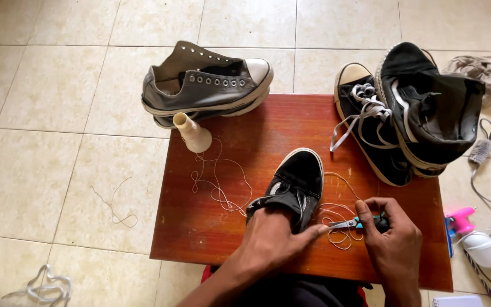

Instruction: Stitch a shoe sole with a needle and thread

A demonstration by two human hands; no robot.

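We see a small reddish wooden table (200,216) standing on a pale tiled floor (46,113). Our left hand (271,241) rests over the heel end of a black low-top sneaker (296,179) lying near the table's front middle, its index finger stretched out toward the blades and its other fingers curled down on the shoe. Our right hand (393,241) has its fingers closed around the teal handles of a small pair of scissors (352,224), whose blades point left, just beside the sneaker's right side. Loops of white thread (336,219) lie under and around the blades and trail across the table to a cream thread cone (191,132) at the back left corner. A grey high-top sneaker (208,85) without laces lies behind the cone. Two black high-top sneakers (404,113) are piled at the back right corner, one with loose white laces. A pink glue gun (461,220) sits on the floor to the right.
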